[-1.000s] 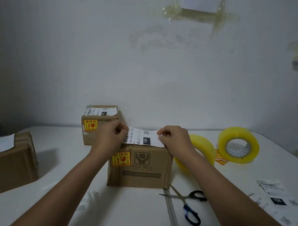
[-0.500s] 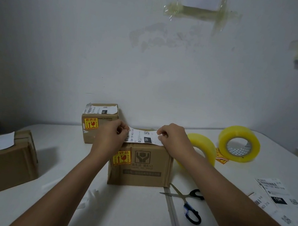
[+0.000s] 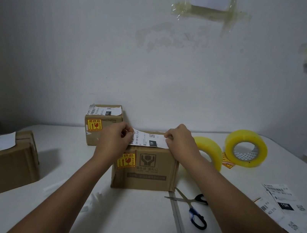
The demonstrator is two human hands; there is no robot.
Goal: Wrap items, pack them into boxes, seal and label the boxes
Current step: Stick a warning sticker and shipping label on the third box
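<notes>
On the desk [image 3: 131,223], centre: left hand [image 3: 113,142] and right hand [image 3: 179,141] each pinch an end of the shipping label [image 3: 150,140], stretched flat over the box [image 3: 146,167] top, probably for wrinkle-free sticking; contact unclear.

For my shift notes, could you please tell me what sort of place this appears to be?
Probably a small parcel-packing station. Labelled cardboard boxes stand on a white table, rolls of yellow tape and spare shipping labels lie nearby, and both hands hold a label on one box.
</notes>
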